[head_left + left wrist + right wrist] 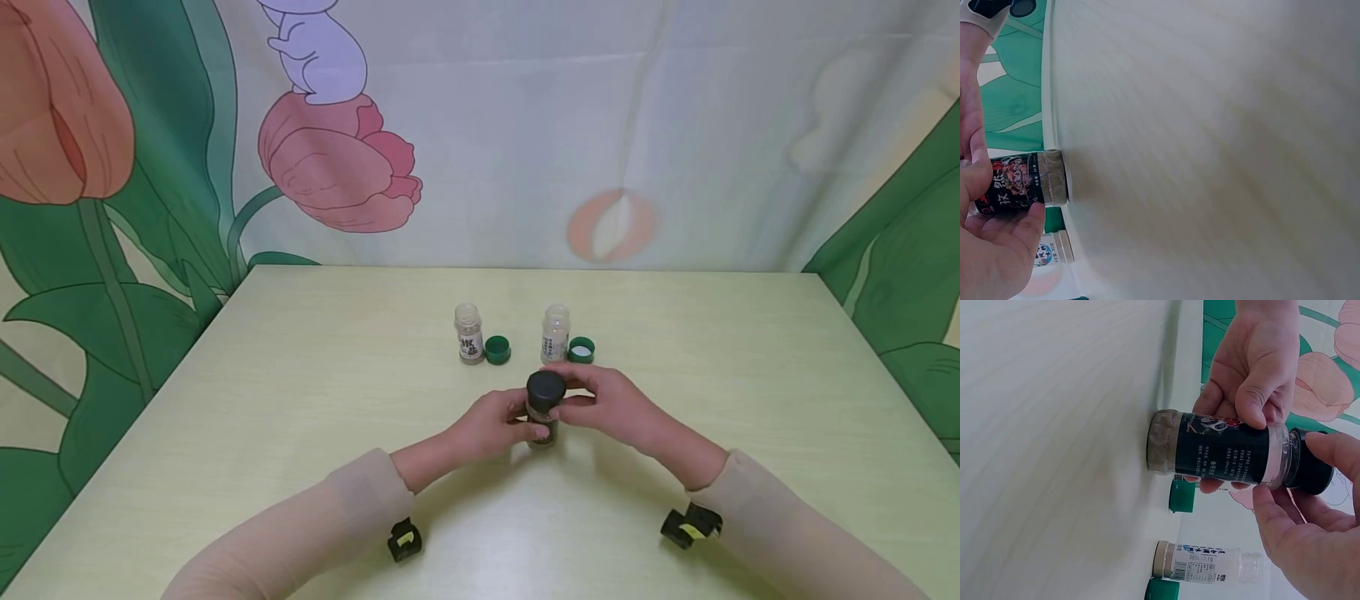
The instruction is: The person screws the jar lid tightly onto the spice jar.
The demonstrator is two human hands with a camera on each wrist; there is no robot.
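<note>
A spice jar (1229, 450) with a dark printed label and a black cap (546, 386) stands upright between both hands, its base close to the table top. My left hand (487, 425) grips the jar's body, thumb pressed on the label. From the other side my right hand (603, 400) holds the top, with its thumb on the cap and fingers around the cap and clear neck. Brown powder shows through the jar's lower end in the right wrist view.
Behind the hands on the pale table (300, 400) stand two uncapped clear jars, a left one (469, 333) and a right one (555, 333). A green cap (497, 350) lies beside the left jar, another green cap (581, 350) beside the right. A printed curtain (487, 150) hangs behind.
</note>
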